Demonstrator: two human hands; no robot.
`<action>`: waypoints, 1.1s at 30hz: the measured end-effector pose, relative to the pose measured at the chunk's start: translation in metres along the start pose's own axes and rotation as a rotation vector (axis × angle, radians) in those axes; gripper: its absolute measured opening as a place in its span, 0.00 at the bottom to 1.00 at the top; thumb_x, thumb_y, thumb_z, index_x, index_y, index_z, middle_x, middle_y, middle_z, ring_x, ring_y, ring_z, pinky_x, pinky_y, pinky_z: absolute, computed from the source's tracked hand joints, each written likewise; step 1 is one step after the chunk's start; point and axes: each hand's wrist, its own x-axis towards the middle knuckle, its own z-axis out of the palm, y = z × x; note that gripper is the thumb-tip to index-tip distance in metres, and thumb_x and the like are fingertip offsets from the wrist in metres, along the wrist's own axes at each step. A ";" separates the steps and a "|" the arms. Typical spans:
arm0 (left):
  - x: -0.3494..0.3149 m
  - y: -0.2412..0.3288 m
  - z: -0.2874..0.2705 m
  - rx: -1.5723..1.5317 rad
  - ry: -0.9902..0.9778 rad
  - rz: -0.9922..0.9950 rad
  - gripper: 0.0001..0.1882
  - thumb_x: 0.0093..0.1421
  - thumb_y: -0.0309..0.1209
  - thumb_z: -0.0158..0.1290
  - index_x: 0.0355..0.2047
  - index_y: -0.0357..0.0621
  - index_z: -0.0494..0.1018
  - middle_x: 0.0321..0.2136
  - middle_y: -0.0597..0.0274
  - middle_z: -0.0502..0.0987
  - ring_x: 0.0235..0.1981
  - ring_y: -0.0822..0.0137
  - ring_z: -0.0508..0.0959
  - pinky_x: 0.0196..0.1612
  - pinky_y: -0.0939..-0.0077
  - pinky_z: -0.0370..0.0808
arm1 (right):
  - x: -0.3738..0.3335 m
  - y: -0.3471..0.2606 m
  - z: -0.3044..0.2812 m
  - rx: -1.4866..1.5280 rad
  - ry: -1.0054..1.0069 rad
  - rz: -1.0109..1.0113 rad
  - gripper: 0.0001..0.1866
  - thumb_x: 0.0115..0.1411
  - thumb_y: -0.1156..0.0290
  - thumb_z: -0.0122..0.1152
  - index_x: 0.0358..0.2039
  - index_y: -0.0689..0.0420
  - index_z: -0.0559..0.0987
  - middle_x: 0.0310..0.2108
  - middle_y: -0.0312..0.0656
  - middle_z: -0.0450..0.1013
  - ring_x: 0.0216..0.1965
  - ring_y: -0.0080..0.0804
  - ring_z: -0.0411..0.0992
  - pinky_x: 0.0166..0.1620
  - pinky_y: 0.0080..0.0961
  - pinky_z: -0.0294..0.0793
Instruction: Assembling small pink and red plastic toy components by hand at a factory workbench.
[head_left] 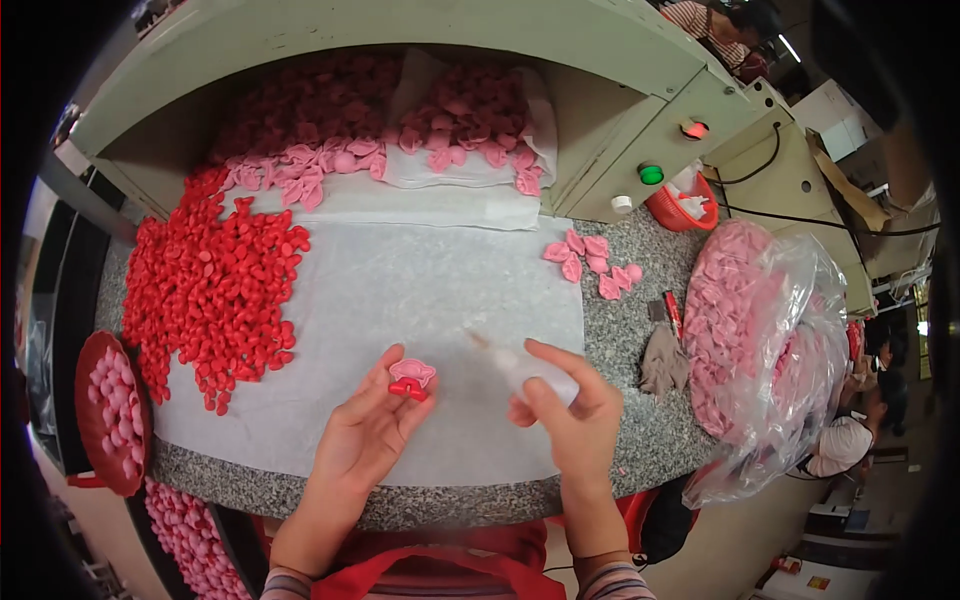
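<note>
Between the fingertips of my left hand (365, 425) is a small pink plastic piece (411, 372) with a red part (408, 389) at its lower edge. My right hand (578, 410) is closed around a white squeeze bottle (540, 375). Its thin nozzle, blurred, points up and left, apart from the pink piece. Both hands are above the white sheet (400, 280) that covers the worktop. Left of them spreads a large heap of small red plastic parts (215, 290). Several loose pink pieces (597, 262) lie to the right, near the sheet's edge.
Pink pieces (310, 110) pile up under the pale green machine housing (400, 35). A clear plastic bag (800, 300) of pink pieces and a grey cloth (663, 360) are on the right. A red basket (695, 210) stands behind. At left hangs a red tray (130, 470) of pink pieces.
</note>
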 end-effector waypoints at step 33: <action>-0.006 -0.024 0.006 -0.290 0.082 -0.165 0.20 0.59 0.26 0.45 0.52 0.42 0.56 0.44 0.47 0.60 0.49 0.54 0.64 0.54 0.68 0.67 | 0.033 0.055 -0.100 -0.592 0.299 -0.313 0.05 0.47 0.79 0.58 0.28 0.62 0.74 0.23 0.36 0.71 0.24 0.21 0.67 0.29 0.17 0.66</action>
